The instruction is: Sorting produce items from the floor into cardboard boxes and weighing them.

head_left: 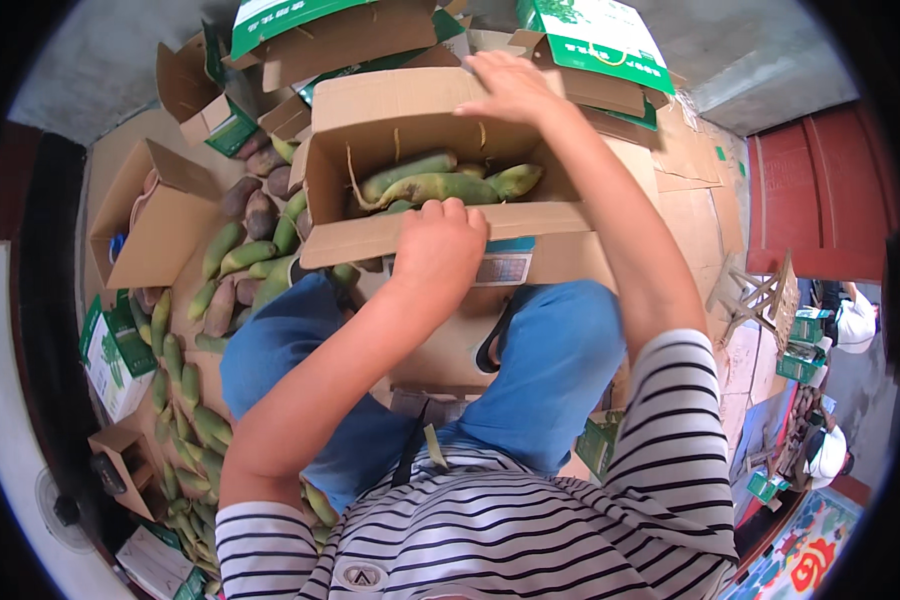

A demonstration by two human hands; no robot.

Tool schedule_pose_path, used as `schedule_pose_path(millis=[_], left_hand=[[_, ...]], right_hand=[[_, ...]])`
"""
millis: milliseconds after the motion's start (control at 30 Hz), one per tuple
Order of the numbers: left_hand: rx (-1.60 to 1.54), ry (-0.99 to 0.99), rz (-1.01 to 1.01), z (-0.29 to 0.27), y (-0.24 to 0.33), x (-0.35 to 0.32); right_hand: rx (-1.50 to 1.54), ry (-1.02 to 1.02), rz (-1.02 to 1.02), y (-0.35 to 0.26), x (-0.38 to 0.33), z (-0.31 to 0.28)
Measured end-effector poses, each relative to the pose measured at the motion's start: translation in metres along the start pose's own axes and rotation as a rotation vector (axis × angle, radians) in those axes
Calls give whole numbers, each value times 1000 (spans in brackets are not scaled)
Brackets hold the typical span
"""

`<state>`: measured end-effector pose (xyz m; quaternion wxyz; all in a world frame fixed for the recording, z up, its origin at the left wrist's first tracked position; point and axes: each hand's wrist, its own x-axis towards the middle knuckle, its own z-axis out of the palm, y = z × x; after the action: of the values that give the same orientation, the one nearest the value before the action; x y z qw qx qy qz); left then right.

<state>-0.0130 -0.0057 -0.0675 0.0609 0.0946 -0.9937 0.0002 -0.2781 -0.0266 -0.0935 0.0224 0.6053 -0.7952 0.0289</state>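
Between my knees stands an open cardboard box [450, 135] with several long green radishes [440, 188] inside. My left hand [440, 250] is closed over the edge of the near flap [355, 240], fingers curled inward. On the far side, my right hand [515, 88] lies across the far flap [390, 95], its fingers stretched out and the thumb apart. Thin strands of cord hang at the inner walls. The left hand hides part of the radishes nearest me.
Loose green and purplish radishes [260, 215] cover the floor at my left. A brown carton [155, 215] and a green-white box [115, 360] stand beyond them. More boxes [600, 45] are at the back. A wooden folding stool [760, 300] and two people are at the right.
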Motion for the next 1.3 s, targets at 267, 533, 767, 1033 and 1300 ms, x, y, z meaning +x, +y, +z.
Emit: schedule_pose_path(millis=[267, 533, 767, 1033, 1300], left_hand=[[-88, 159, 32, 1, -21, 7], [-88, 118, 124, -1, -13, 25], [-107, 177, 569, -44, 52, 58], [-123, 262, 1050, -3, 230, 105], [-458, 244, 881, -61, 182, 64]], right_hand=[[275, -377, -68, 3, 49, -26], [-148, -200, -261, -7, -38, -61], [77, -22, 152, 83, -232, -81], [450, 105, 1166, 64, -547, -50], [-28, -40, 1504, 47, -718, 35]])
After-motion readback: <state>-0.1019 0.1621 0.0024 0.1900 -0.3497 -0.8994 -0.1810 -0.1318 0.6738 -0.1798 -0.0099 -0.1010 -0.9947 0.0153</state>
